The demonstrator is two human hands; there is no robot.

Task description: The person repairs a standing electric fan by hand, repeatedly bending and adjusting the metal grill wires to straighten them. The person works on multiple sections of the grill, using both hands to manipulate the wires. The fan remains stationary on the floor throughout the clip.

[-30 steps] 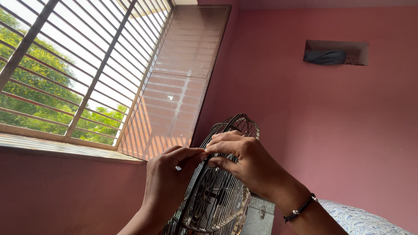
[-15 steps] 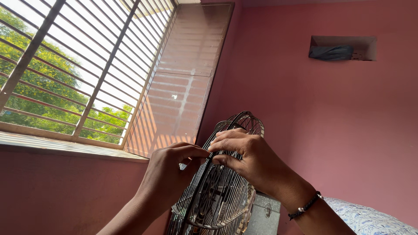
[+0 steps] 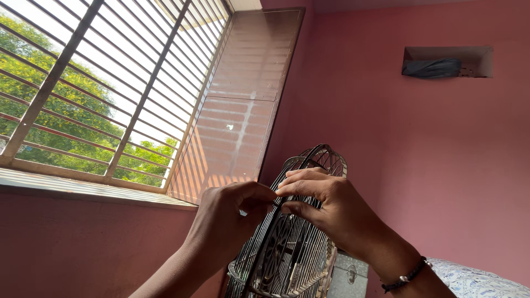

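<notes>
Pinching fan grille (image 3: 292, 248) between hands (image 3: 276, 212)

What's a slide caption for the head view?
Both hands, left hand and right hand, pinch the rim of a wire fan guard beside a barred window.

1. The left hand (image 3: 229, 221) and right hand (image 3: 326, 207) meet at the rim of a wire fan cage (image 3: 292, 248); whatever the fingertips pinch there is too small and too shadowed to tell.
2. Below the hands, the cage runs off the bottom edge, so its base is unseen.
3. Both forearms are cut off by the bottom edge.
4. Behind the cage, below the right hand, a grey box (image 3: 348, 273) shows only partly; its kind is unclear.
5. Right of the right wrist, a patterned cloth (image 3: 475, 281) is cropped at the corner.
6. High above the right hand, a dark bundle (image 3: 432, 68) sits in a wall niche; what it is cannot be made out.
</notes>
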